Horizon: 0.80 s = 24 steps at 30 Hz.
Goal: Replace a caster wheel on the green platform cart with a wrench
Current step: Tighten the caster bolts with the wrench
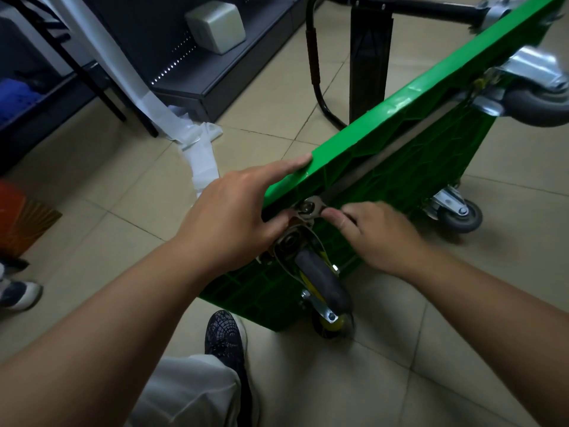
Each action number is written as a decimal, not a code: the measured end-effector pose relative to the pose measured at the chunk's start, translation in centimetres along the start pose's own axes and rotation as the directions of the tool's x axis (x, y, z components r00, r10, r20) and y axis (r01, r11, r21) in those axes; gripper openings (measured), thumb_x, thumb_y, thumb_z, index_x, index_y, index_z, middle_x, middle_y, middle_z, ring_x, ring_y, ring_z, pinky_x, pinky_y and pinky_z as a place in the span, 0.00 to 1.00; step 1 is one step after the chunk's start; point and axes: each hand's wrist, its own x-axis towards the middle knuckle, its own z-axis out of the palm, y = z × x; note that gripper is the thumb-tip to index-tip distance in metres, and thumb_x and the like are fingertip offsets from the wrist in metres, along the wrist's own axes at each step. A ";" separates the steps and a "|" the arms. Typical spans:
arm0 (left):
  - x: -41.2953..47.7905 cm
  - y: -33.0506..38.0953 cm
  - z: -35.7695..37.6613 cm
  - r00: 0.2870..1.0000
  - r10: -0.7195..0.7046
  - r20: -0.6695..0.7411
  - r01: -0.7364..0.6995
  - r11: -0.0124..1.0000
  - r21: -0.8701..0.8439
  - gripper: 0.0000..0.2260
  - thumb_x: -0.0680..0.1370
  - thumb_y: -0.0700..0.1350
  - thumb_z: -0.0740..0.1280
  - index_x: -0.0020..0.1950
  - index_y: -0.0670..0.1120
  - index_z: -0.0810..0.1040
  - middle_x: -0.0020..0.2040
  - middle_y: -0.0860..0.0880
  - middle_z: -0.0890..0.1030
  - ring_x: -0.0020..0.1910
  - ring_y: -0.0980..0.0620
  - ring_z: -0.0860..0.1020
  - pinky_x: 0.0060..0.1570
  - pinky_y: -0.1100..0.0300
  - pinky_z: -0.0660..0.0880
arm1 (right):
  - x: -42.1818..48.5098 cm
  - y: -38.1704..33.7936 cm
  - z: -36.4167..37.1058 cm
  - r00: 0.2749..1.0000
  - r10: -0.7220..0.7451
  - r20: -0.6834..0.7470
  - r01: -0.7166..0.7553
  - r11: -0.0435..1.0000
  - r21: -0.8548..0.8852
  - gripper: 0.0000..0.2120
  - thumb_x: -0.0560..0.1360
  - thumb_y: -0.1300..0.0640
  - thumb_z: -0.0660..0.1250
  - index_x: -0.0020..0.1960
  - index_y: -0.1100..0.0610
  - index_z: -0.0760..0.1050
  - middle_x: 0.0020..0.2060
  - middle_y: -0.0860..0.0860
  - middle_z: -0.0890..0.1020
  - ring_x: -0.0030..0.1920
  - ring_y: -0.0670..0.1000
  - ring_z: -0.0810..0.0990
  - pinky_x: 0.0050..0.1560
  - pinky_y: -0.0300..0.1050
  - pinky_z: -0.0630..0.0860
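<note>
The left hand (229,208) lies over the near corner of the green cart (400,143), fingers stretched along the top edge and thumb tucked under toward the wheel mount, which looks meant to steady the tipped deck while the other hand works. The right hand (374,234) is curled, its fingertips (331,214) pinched at a small metal fitting (308,208) on the mount plate; whether it holds a nut, a bolt head or the end of a wrench cannot be told, and no wrench shows clearly. Just below the fitting hangs the caster wheel (320,278), a dark tyre in a metal fork with a yellow hub, pointing toward the person. The cart stands on its side edge on the tiled floor (261,97), ribbed underside facing the person, probably so the fasteners are within reach. Two more wheels (458,212) stick out on the far right, and the black handle (314,66) rests on the floor behind. Open floor lies to the left and in front; a dark shelf (197,72) and strips of white paper (200,143) sit well apart on the left. The person's shoe (226,337) is just beside the cart's lower edge, leaving little room there.
</note>
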 end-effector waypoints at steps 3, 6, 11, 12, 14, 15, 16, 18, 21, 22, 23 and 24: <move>0.1 0.0 0.0 1.000 -0.011 0.001 0.011 1.000 -0.010 0.31 0.76 0.50 0.73 0.76 0.68 0.68 0.43 0.64 0.75 0.34 0.71 0.71 0.32 0.70 0.60 | -1.2 -1.9 2.7 0.984 0.112 0.138 -0.171 0.813 0.557 0.29 0.72 0.27 0.50 0.30 0.51 0.58 0.26 0.49 0.62 0.28 0.48 0.61 0.29 0.44 0.59; 0.1 0.1 0.1 1.000 -0.006 0.002 0.006 1.000 -0.022 0.31 0.76 0.50 0.73 0.76 0.68 0.69 0.49 0.63 0.77 0.34 0.70 0.72 0.33 0.70 0.61 | -1.4 -2.7 2.9 0.969 0.125 0.213 -0.240 0.678 0.695 0.26 0.73 0.34 0.53 0.33 0.56 0.63 0.28 0.52 0.62 0.28 0.46 0.61 0.26 0.37 0.59; 0.3 -0.3 0.0 1.000 -0.002 0.016 0.003 0.997 -0.077 0.30 0.75 0.52 0.72 0.75 0.68 0.69 0.56 0.59 0.83 0.35 0.67 0.73 0.35 0.66 0.65 | -2.2 -0.7 3.3 0.962 0.122 0.242 -0.256 0.705 0.661 0.29 0.74 0.30 0.54 0.29 0.53 0.60 0.25 0.51 0.61 0.27 0.50 0.61 0.28 0.42 0.59; 0.3 -0.5 0.0 1.000 -0.002 0.016 0.003 0.997 -0.077 0.30 0.76 0.52 0.73 0.75 0.68 0.69 0.56 0.59 0.83 0.35 0.67 0.73 0.35 0.65 0.66 | -2.6 0.3 3.3 0.966 0.132 0.220 -0.236 0.795 0.559 0.30 0.73 0.28 0.53 0.29 0.52 0.60 0.24 0.49 0.62 0.27 0.48 0.62 0.29 0.45 0.60; 0.3 -0.6 0.1 1.000 -0.003 0.007 0.003 0.997 -0.080 0.30 0.76 0.51 0.74 0.75 0.68 0.70 0.53 0.59 0.83 0.35 0.68 0.73 0.35 0.65 0.65 | -3.0 2.9 2.2 0.981 0.119 0.154 -0.157 0.951 0.267 0.33 0.73 0.25 0.50 0.32 0.55 0.65 0.24 0.46 0.68 0.27 0.48 0.68 0.32 0.48 0.66; 0.2 -0.6 0.2 1.000 -0.001 0.001 0.001 0.997 -0.079 0.30 0.76 0.50 0.74 0.75 0.68 0.70 0.53 0.60 0.82 0.36 0.70 0.73 0.35 0.66 0.65 | -3.0 4.0 1.2 0.989 0.097 0.110 -0.113 0.982 0.152 0.31 0.74 0.27 0.50 0.37 0.54 0.69 0.27 0.47 0.73 0.30 0.49 0.73 0.34 0.49 0.69; 0.2 -0.6 0.2 1.000 0.003 -0.004 -0.004 0.997 -0.077 0.31 0.76 0.49 0.74 0.75 0.67 0.70 0.53 0.61 0.82 0.36 0.71 0.72 0.35 0.67 0.65 | -2.9 4.8 -0.1 0.996 0.061 0.063 -0.066 0.994 0.089 0.26 0.76 0.29 0.51 0.43 0.51 0.71 0.30 0.48 0.76 0.33 0.51 0.76 0.35 0.50 0.72; 0.2 -0.6 0.2 1.000 0.006 -0.005 -0.007 0.998 -0.068 0.31 0.76 0.49 0.74 0.75 0.67 0.70 0.56 0.61 0.82 0.37 0.71 0.72 0.37 0.66 0.66 | -2.3 5.0 -2.9 0.995 -0.088 -0.053 0.088 0.996 -0.003 0.18 0.80 0.34 0.53 0.50 0.47 0.71 0.33 0.47 0.76 0.34 0.52 0.75 0.35 0.50 0.73; 0.2 -0.6 0.2 1.000 0.005 0.001 -0.005 0.997 -0.073 0.31 0.76 0.49 0.74 0.75 0.68 0.70 0.58 0.58 0.83 0.40 0.65 0.76 0.39 0.59 0.73 | -0.8 3.3 -6.3 0.915 -0.383 -0.131 0.360 0.918 -0.168 0.16 0.81 0.40 0.56 0.51 0.51 0.75 0.34 0.45 0.76 0.34 0.54 0.71 0.37 0.49 0.71; 0.2 -0.6 0.2 1.000 0.009 -0.003 -0.009 0.997 -0.082 0.31 0.76 0.49 0.74 0.75 0.67 0.70 0.60 0.58 0.83 0.43 0.61 0.79 0.43 0.56 0.76 | -0.3 2.7 -7.2 0.880 -0.462 -0.110 0.430 0.873 -0.228 0.15 0.81 0.42 0.58 0.50 0.52 0.77 0.35 0.45 0.77 0.33 0.53 0.69 0.38 0.48 0.70; 0.1 -0.6 0.2 1.000 0.013 -0.009 -0.014 0.996 -0.090 0.31 0.76 0.49 0.74 0.75 0.67 0.70 0.61 0.58 0.83 0.47 0.58 0.80 0.46 0.54 0.78 | 0.3 2.2 -7.9 0.850 -0.520 -0.079 0.479 0.828 -0.292 0.14 0.81 0.44 0.60 0.49 0.52 0.78 0.35 0.45 0.78 0.32 0.53 0.69 0.40 0.48 0.69; 0.2 -0.6 0.3 1.000 0.016 -0.014 -0.017 0.995 -0.093 0.30 0.76 0.49 0.75 0.75 0.67 0.70 0.63 0.58 0.83 0.49 0.56 0.81 0.47 0.55 0.78 | 0.9 1.8 -8.6 0.828 -0.558 -0.049 0.509 0.786 -0.351 0.13 0.80 0.44 0.61 0.47 0.52 0.78 0.36 0.45 0.79 0.32 0.52 0.69 0.41 0.48 0.68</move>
